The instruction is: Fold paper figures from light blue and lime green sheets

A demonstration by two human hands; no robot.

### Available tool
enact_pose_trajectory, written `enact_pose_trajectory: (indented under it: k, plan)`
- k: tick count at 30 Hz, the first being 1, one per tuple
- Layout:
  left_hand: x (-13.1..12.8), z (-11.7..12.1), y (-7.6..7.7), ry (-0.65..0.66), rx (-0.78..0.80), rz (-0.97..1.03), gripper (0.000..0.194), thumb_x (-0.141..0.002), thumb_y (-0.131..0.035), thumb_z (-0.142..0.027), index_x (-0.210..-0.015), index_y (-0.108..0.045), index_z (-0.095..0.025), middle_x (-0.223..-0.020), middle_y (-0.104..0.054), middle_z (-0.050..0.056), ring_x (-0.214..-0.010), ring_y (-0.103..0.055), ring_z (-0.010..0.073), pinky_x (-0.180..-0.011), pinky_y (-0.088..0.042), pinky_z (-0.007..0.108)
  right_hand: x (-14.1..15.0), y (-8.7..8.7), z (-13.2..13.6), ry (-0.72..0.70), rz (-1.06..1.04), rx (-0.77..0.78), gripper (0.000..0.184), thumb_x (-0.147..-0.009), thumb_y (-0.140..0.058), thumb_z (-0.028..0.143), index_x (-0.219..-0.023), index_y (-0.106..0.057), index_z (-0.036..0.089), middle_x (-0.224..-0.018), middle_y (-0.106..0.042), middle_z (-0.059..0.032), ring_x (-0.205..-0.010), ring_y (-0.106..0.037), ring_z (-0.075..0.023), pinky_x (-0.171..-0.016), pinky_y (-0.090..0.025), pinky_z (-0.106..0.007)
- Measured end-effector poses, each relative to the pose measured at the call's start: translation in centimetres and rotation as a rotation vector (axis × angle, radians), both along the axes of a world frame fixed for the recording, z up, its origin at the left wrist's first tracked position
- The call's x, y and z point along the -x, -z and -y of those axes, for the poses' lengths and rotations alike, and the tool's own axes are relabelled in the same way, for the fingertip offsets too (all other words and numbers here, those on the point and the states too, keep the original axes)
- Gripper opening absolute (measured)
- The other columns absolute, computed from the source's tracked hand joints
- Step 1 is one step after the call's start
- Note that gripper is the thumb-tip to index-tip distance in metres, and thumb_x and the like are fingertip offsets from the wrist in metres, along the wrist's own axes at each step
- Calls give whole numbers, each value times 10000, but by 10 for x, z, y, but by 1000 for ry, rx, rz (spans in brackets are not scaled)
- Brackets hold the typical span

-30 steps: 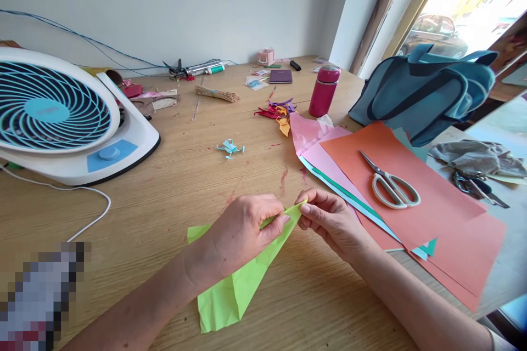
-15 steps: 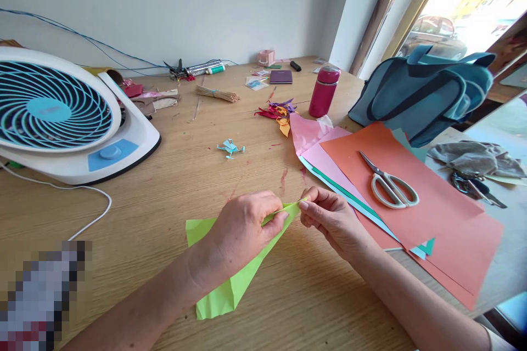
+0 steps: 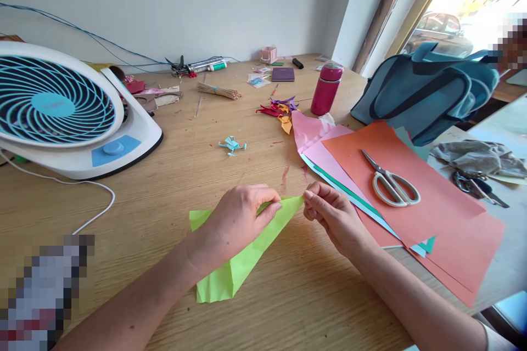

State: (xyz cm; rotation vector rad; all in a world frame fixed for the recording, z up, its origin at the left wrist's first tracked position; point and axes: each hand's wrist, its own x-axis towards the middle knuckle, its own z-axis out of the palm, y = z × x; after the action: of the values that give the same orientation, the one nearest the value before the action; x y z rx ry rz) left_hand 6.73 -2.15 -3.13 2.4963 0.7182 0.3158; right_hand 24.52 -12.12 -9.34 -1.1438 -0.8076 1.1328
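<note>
A creased sheet of lime-green paper [image 3: 247, 263] is held between both hands above the wooden table. My left hand [image 3: 239, 222] pinches its upper edge between thumb and fingers, and the wrist covers part of the sheet. At the narrow pointed corner, my right hand [image 3: 335, 216] grips the tip with thumb and forefinger. The sheet's wider end spreads out to the left and below my left hand. A small light-blue folded-paper figure [image 3: 233, 145] lies on the table beyond my hands.
White-handled scissors [image 3: 393, 184] rest on orange paper sheets [image 3: 457, 241] at right. Behind them stand a pink bottle [image 3: 326, 90] and a blue bag [image 3: 420, 93]. Colourful paper pieces [image 3: 282, 112] lie mid-table. A fan [image 3: 61, 104] with a white cord stands at left.
My left hand has slid slightly left along the paper's edge, widening the gap to my right hand. The sheet's lower end has risen a little. Part of a blurred person now appears at the right edge.
</note>
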Motion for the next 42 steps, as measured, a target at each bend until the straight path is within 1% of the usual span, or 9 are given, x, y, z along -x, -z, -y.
enact_pose_trajectory:
  k: [4,9,13,19,22,24,28,31,42]
  plan:
    - [4,-9,2,-3,-32,-65,105,-917,-611,-239,-846,-664,-183,-852,-681,-3,-767,-604,150,-690,-438,270,-5,2,-1,83,186,23,284,-909,-619,434,-775,-541,197,-636,-484,39,-591,-421,-107,-591,-346,-255]
    - [2,-1,1,19,-403,-67,94,-887,-640,-189,-802,-657,-155,-974,-631,69,-953,-558,235,-831,-460,371,-4,-8,6,319,901,-276,126,-912,-607,270,-1027,-613,217,-936,-595,-49,-815,-531,-179,-748,-439,-333]
    - [-1,13,1,71,-472,-155,91,-908,-591,-180,-842,-653,-169,-872,-621,50,-835,-571,222,-745,-461,367,1,-12,7,95,1264,-425,270,-904,-614,191,-1174,-612,215,-1068,-639,-87,-967,-556,-226,-851,-430,-387]
    - [5,3,-3,34,124,20,208,-956,-540,-384,-920,-627,-198,-841,-672,-2,-770,-636,151,-684,-486,271,0,-3,4,-138,1210,-346,168,-934,-493,91,-921,-629,189,-843,-615,-35,-716,-548,-137,-640,-403,-261]
    - [9,-14,-3,-26,576,165,465,-1019,-275,-496,-935,-612,-186,-897,-702,42,-827,-682,160,-646,-532,256,-3,-3,4,-189,1187,-307,179,-934,-466,84,-914,-612,186,-893,-610,-52,-761,-561,-139,-677,-421,-254]
    - [10,-23,1,-30,646,124,469,-1017,-280,-471,-905,-622,-171,-914,-715,64,-850,-689,169,-665,-544,270,-5,-5,4,-220,1216,-311,183,-939,-457,90,-928,-613,185,-927,-618,-64,-801,-569,-150,-708,-434,-264]
    - [10,-20,14,169,241,-164,143,-902,-574,-262,-954,-690,-196,-947,-718,26,-898,-663,174,-807,-504,296,-10,-12,11,-353,1407,-350,283,-898,-429,10,-923,-650,184,-919,-648,-70,-841,-548,-179,-734,-435,-302]
    - [10,-6,19,244,6,-262,203,-841,-659,-211,-1043,-679,-198,-1050,-667,51,-985,-628,211,-866,-476,335,-14,-20,24,-498,1540,-322,427,-817,-395,-84,-962,-686,193,-953,-668,-74,-897,-539,-197,-765,-430,-332]
    - [6,26,13,230,-208,-461,396,-809,-720,-177,-1179,-578,-174,-1260,-546,118,-1152,-531,271,-917,-481,376,35,-14,40,-512,1663,-131,322,-849,-461,25,-1105,-635,118,-1067,-615,-148,-938,-567,-252,-810,-520,-398]
